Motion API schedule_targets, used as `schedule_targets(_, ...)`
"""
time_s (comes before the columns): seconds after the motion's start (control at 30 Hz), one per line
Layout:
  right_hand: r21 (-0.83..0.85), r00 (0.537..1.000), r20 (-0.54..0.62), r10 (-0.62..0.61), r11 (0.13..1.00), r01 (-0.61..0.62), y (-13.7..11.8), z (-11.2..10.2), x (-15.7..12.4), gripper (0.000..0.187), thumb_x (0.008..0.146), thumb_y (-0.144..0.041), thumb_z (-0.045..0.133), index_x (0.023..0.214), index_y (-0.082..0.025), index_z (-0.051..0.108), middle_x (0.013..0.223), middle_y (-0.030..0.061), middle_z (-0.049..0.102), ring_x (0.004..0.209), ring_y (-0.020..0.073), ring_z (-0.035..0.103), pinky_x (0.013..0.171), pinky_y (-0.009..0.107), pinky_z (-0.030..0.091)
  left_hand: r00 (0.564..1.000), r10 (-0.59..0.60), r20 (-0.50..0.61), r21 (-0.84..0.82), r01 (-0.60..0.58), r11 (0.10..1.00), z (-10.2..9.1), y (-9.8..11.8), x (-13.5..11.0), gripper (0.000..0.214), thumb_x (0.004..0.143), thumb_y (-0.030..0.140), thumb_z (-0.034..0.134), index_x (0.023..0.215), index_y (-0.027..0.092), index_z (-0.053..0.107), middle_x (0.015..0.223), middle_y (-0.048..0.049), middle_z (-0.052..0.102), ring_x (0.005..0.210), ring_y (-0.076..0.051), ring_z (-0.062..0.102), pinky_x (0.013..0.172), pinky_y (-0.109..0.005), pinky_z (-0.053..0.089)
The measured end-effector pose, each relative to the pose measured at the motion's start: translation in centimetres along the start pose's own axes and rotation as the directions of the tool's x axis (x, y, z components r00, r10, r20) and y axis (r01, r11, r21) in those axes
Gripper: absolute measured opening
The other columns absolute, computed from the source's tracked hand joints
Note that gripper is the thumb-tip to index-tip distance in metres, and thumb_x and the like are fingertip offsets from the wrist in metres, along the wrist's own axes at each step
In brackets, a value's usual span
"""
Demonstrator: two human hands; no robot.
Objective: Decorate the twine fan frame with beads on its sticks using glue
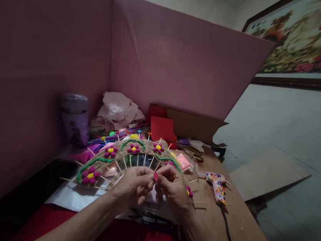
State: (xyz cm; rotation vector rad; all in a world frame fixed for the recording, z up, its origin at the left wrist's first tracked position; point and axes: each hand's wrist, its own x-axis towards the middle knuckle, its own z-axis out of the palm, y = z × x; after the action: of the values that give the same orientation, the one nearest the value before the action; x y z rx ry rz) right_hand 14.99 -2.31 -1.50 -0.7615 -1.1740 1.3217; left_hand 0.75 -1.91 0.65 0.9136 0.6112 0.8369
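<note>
A fan-shaped craft piece (pixel 121 156) of wound jute string on thin wooden sticks lies on the table, decorated with pink-and-yellow clay flowers and a green wavy strip. Just in front of it, my left hand (pixel 134 185) and my right hand (pixel 173 187) meet with fingers pinched together. Between their fingertips sits a small pink clay bit (pixel 155 177). Both hands hover over the lower right part of the craft piece.
A patterned glue gun (pixel 217 185) with a black cord lies to the right on the wooden table (pixel 240 230). A purple bottle (pixel 75 120), crumpled cloth (pixel 117 111), red paper (pixel 162 128) and a cardboard box (pixel 195 124) stand behind. Pink boards (pixel 170 56) wall the back and left.
</note>
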Motion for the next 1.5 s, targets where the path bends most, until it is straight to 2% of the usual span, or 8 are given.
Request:
schedule_targets(0.23,-0.143,0.992,-0.023,-0.123,0.983,0.118,-0.7,0.6,-0.5,0.017,0.073,-0.029,0.067,0.069,-0.018,0.054,0.058,-0.0039,0.053,0.042,0.0065,0.044,0.038,0.019,0.034,0.994,0.099,-0.048,0.037,-0.097,0.995,-0.1,-0.9,0.2,0.026,0.07,0.035,0.065,0.074,0.012,0.052,0.054,0.005,0.05,0.03,-0.002,0.039,0.027,-0.014,0.033)
schedule_targets(0.4,-0.361,0.954,-0.029,-0.3,0.893,0.27,0.5,0.4,-0.6,0.013,0.079,-0.029,0.06,0.074,-0.018,0.055,0.07,-0.0012,0.052,0.059,0.0095,0.049,0.053,0.022,0.041,0.981,0.16,-0.11,0.104,-0.149,0.983,-0.1,-1.5,0.4,0.027,0.07,0.036,0.064,0.074,0.013,0.052,0.053,0.0051,0.051,0.032,-0.004,0.042,0.029,-0.015,0.034)
schedule_targets(0.53,-0.484,0.956,-0.017,-0.292,0.839,0.247,1.2,0.3,-1.0,0.011,0.084,-0.03,0.051,0.084,-0.019,0.051,0.072,-0.0001,0.053,0.065,0.0123,0.052,0.058,0.024,0.042,0.955,0.223,-0.194,0.186,-0.187,0.964,0.5,-1.6,0.3,0.024,0.068,0.032,0.065,0.07,0.011,0.052,0.052,0.0045,0.05,0.038,-0.004,0.046,0.036,-0.014,0.039)
schedule_targets(0.7,-0.531,0.959,-0.004,-0.284,0.813,0.238,1.4,0.3,-1.1,0.011,0.086,-0.03,0.047,0.086,-0.019,0.049,0.072,0.0011,0.053,0.067,0.0135,0.053,0.059,0.025,0.043,0.95,0.237,-0.204,0.263,-0.18,0.948,0.7,-1.8,0.5,0.026,0.07,0.036,0.061,0.071,0.012,0.051,0.054,0.0041,0.052,0.033,-0.006,0.045,0.029,-0.017,0.036)
schedule_targets(0.93,-0.521,0.952,0.001,-0.306,0.813,0.262,1.2,0.4,-1.3,0.01,0.086,-0.03,0.049,0.087,-0.02,0.049,0.075,-0.0003,0.051,0.065,0.0117,0.05,0.057,0.024,0.041,0.964,0.218,-0.156,0.167,-0.191,0.967,1.0,-1.4,0.2,0.025,0.069,0.034,0.062,0.071,0.012,0.051,0.056,0.0025,0.055,0.033,-0.008,0.05,0.031,-0.018,0.04)
schedule_targets(1.2,-0.571,0.898,0.085,-0.431,0.718,0.399,0.6,0.4,-1.3,0.009,0.087,-0.026,0.046,0.091,-0.02,0.051,0.086,0.0032,0.051,0.078,0.015,0.053,0.068,0.028,0.044,0.976,0.193,-0.102,0.042,-0.19,0.981,0.9,-1.4,0.0,0.022,0.071,0.031,0.063,0.071,0.011,0.052,0.059,0.0017,0.055,0.036,-0.009,0.053,0.032,-0.02,0.043)
schedule_targets(1.4,-0.581,0.895,0.09,-0.437,0.707,0.403,0.6,0.3,-1.2,0.009,0.087,-0.025,0.044,0.09,-0.02,0.05,0.083,0.0029,0.052,0.073,0.0144,0.053,0.065,0.028,0.044,0.985,0.156,-0.068,-0.053,-0.16,0.986,0.9,-1.1,-0.2,0.019,0.074,0.028,0.06,0.073,0.01,0.056,0.062,-0.0002,0.055,0.044,-0.01,0.055,0.037,-0.021,0.047)
schedule_targets(1.5,-0.588,0.89,0.082,-0.449,0.7,0.406,0.6,0.4,-1.2,0.009,0.087,-0.024,0.043,0.09,-0.02,0.051,0.083,0.0026,0.052,0.073,0.0137,0.053,0.065,0.027,0.044,0.986,0.151,-0.067,-0.044,-0.154,0.987,0.9,-1.0,-0.2,0.02,0.072,0.028,0.063,0.073,0.01,0.056,0.062,-0.0011,0.056,0.048,-0.011,0.056,0.04,-0.022,0.048)
